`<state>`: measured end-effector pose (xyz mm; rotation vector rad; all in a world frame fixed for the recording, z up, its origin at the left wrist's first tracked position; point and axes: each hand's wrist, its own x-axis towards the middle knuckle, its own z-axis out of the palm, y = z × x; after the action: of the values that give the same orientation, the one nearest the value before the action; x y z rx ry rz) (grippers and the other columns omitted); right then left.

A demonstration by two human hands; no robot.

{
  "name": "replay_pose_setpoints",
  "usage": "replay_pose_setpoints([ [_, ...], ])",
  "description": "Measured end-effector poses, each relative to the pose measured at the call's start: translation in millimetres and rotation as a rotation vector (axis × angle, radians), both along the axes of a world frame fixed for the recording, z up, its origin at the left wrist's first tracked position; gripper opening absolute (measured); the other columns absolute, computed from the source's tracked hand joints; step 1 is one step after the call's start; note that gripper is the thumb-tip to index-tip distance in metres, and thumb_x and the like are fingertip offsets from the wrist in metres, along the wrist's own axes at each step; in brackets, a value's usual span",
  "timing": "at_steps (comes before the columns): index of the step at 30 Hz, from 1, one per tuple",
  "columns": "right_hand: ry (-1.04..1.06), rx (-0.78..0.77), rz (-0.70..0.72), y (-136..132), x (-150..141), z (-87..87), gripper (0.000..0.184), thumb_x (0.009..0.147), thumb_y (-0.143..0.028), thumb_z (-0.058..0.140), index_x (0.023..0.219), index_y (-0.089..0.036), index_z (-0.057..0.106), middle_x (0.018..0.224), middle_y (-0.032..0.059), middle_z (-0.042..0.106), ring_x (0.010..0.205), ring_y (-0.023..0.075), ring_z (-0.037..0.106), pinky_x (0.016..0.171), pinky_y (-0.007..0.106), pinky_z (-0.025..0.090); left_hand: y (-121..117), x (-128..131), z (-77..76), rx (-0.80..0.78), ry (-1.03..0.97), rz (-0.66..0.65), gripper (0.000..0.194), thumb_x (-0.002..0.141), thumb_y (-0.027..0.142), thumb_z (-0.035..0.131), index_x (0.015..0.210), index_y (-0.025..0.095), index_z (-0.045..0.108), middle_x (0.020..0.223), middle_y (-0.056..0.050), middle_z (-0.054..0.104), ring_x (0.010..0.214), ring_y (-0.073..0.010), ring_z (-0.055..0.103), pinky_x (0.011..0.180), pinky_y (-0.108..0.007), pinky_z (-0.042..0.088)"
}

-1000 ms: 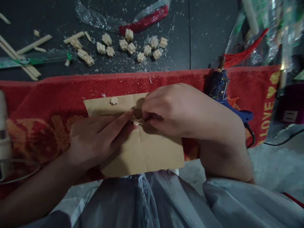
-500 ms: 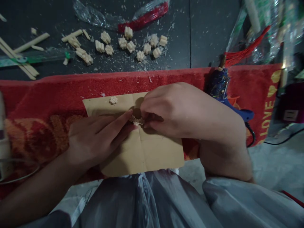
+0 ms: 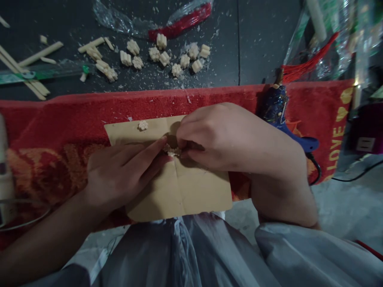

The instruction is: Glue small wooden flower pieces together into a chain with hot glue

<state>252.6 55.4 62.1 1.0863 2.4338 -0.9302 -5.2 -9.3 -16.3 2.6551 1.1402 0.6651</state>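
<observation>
A creased brown paper sheet point(image 3: 191, 191) lies on a red towel point(image 3: 74, 115). At its middle sits a small cream flower-shaped cluster point(image 3: 172, 151). My left hand point(image 3: 122, 173) rests flat on the paper, index finger stretched out with its tip against the cluster's left side. My right hand point(image 3: 221, 135) is curled over the cluster's right side, fingertips pinched on it. A single loose cream flower piece point(image 3: 143, 125) lies on the paper's top left corner.
Several cream flower pieces point(image 3: 167, 57) and cut sticks point(image 3: 36, 59) lie scattered with crumbs on the dark table behind the towel. A blue glue gun point(image 3: 281, 111) lies on the towel at the right. Clear plastic bags with red trim sit at the back.
</observation>
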Motion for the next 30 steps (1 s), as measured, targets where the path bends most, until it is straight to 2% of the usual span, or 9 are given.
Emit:
replay_pose_setpoints([
  [6,-0.006,-0.011,0.018,1.3,-1.4,-1.2,0.024,0.11,-0.013,0.06,0.119,-0.019,0.081,0.108,0.0074,0.082,0.096,0.0234,0.072,0.077,0.036,0.038,1.7,1.1,1.9,0.032,0.014,-0.018,0.037,0.12,0.03,0.068,0.156,0.03,0.071,0.106,0.005,0.091,0.084,-0.0173,0.087,0.075,-0.028,0.062],
  [8,-0.007,-0.02,-0.003,1.3,-1.6,-1.6,0.025,0.11,-0.013,0.058,0.118,-0.019,0.082,0.107,0.0064,0.082,0.096,0.0223,0.073,0.079,0.035,0.04,3.9,1.6,4.6,0.051,0.017,-0.025,0.027,0.122,0.033,0.065,0.146,0.026,0.074,0.104,0.005,0.091,0.083,-0.0166,0.087,0.073,-0.028,0.06],
  [11,-0.013,-0.029,-0.035,1.0,-1.3,-2.2,0.025,0.109,-0.013,0.057,0.114,-0.019,0.081,0.105,0.0048,0.081,0.096,0.0209,0.074,0.084,0.034,0.045,7.0,3.0,7.5,0.052,0.051,-0.049,0.025,0.126,0.037,0.058,0.137,0.022,0.075,0.099,0.004,0.091,0.079,-0.0159,0.086,0.068,-0.029,0.058],
  [16,-0.001,0.009,0.01,0.5,0.5,-3.6,0.025,0.108,-0.013,0.055,0.114,-0.02,0.078,0.105,0.0041,0.08,0.096,0.0205,0.074,0.083,0.033,0.046,5.7,5.8,2.6,0.071,0.038,-0.024,0.024,0.125,0.038,0.06,0.138,0.025,0.076,0.098,0.007,0.09,0.078,-0.0151,0.085,0.07,-0.028,0.059],
  [22,-0.027,0.002,0.037,2.3,-0.2,-1.6,0.023,0.108,-0.012,0.056,0.115,-0.02,0.076,0.109,0.0042,0.079,0.095,0.0199,0.072,0.076,0.034,0.039,1.7,2.3,0.8,0.003,0.026,0.017,0.026,0.122,0.035,0.064,0.14,0.032,0.082,0.102,0.005,0.092,0.082,-0.0176,0.086,0.07,-0.029,0.059],
  [25,0.005,0.019,0.035,2.4,0.8,-1.7,0.023,0.107,-0.012,0.056,0.113,-0.02,0.077,0.106,0.0047,0.08,0.093,0.0193,0.072,0.075,0.033,0.041,1.6,1.5,2.5,-0.008,0.032,0.019,0.029,0.12,0.032,0.066,0.144,0.032,0.083,0.1,0.004,0.092,0.08,-0.019,0.086,0.069,-0.031,0.06],
  [30,0.025,0.04,0.019,1.7,1.5,-1.6,0.026,0.105,-0.01,0.055,0.111,-0.019,0.079,0.106,0.0058,0.082,0.091,0.0197,0.072,0.077,0.032,0.044,2.5,3.7,3.5,-0.005,0.04,0.016,0.03,0.122,0.033,0.061,0.146,0.031,0.08,0.098,0.005,0.091,0.078,-0.0183,0.086,0.069,-0.031,0.058],
])
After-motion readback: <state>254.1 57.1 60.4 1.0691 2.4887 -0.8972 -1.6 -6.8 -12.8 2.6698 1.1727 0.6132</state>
